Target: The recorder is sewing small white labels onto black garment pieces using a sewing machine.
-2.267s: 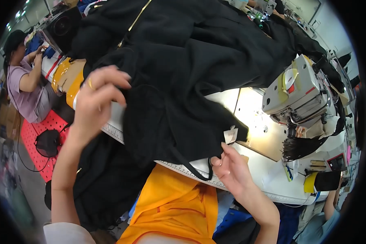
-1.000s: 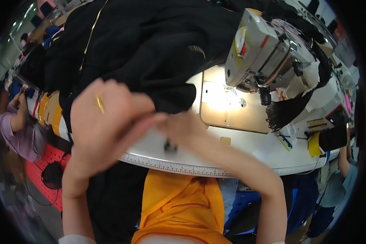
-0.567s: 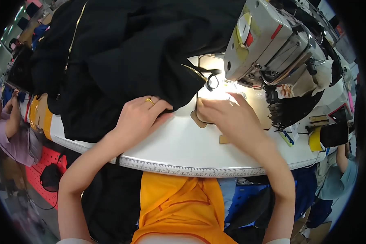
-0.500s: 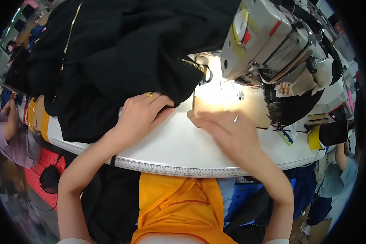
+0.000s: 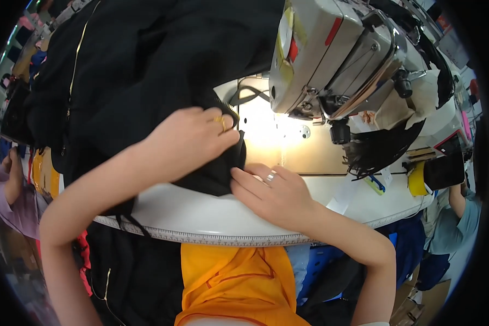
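Observation:
A black garment (image 5: 136,60) with a gold zipper (image 5: 78,49) spreads over the white sewing table (image 5: 179,214), beside a sewing machine (image 5: 315,54) with a lit metal bed (image 5: 285,149). My left hand (image 5: 204,133) wears a gold ring and has its fingers curled on the garment's edge, near a short zipper end (image 5: 228,108). My right hand (image 5: 269,193) wears a silver ring; its fingertips grip the lower corner of the black fabric, just in front of the machine bed. A black strap loops behind the zipper end.
A ruler strip (image 5: 228,239) runs along the table's front edge. Dark threads (image 5: 364,152), snips (image 5: 376,183) and a yellow-black roll (image 5: 437,174) lie right. Orange cloth (image 5: 233,282) is below. One person (image 5: 16,195) works at left, another (image 5: 459,212) at right.
The garment corner has come down and right over the table. My left hand has moved up and right with it; my right hand, earlier moving over the bed, now meets the fabric.

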The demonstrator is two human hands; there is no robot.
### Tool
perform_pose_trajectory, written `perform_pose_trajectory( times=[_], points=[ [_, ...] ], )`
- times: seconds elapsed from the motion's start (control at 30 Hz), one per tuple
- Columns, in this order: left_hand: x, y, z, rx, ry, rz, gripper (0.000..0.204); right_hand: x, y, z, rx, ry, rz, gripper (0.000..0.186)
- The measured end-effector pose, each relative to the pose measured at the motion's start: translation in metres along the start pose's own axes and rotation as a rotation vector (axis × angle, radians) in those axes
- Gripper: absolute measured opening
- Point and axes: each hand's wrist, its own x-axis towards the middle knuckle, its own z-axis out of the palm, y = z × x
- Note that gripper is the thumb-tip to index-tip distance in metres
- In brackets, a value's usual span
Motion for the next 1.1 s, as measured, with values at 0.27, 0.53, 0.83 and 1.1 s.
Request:
perform_pose_trajectory(
  times=[0.27,0.53,0.83,1.1],
  points=[
    [-0.016,0.037,0.018,0.191,0.108,0.073,0.031,-0.03,0.014,-0.016,-0.096,-0.02,-0.031,0.014],
    [0.021,0.019,0.03,0.196,0.152,-0.08,0.027,-0.032,0.045,-0.015,-0.204,-0.182,0.038,0.027],
    [0.048,0.007,0.04,0.117,0.151,-0.129,0.017,-0.04,0.059,0.0,-0.064,-0.135,0.203,0.031],
    [0.025,0.022,0.025,0.029,0.157,-0.078,0.032,-0.05,0.043,-0.057,0.007,-0.293,0.27,0.051]
  ],
)
